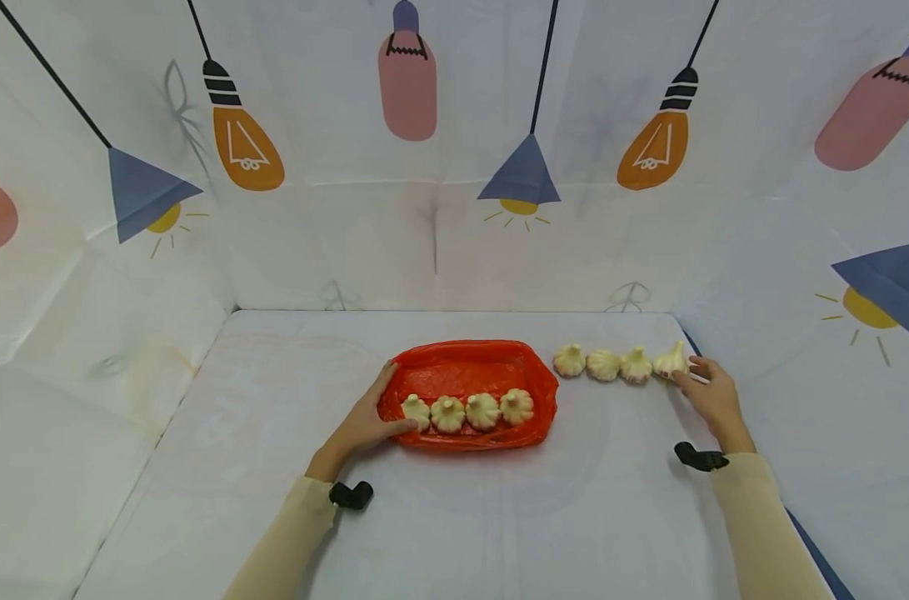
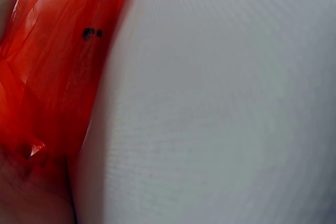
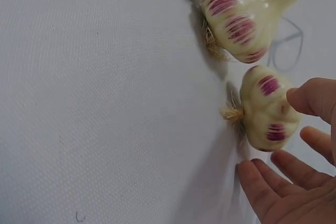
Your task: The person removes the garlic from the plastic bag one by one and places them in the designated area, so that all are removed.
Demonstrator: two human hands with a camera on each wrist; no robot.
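The left hand [image 1: 366, 425] grips the red plastic-covered tray [image 1: 461, 358] by its end — to steady it, I judge from my remote station — with four garlic bulbs [image 1: 482, 412] inside, while the fingers [image 3: 302, 169] of the right hand [image 1: 711, 396] sit spread around the outermost bulb [image 3: 270, 114] rowed on the tabletop [image 1: 574, 500].

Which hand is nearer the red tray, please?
Left: the left hand holds the red tray at its left end; the right hand is off to its right, by a garlic bulb.

We see a tray [image 1: 461, 367] covered in glossy, crinkled plastic, smooth, shiny garlic bulbs [image 3: 241, 22] and a matt, finely textured desk [image 1: 536, 525].
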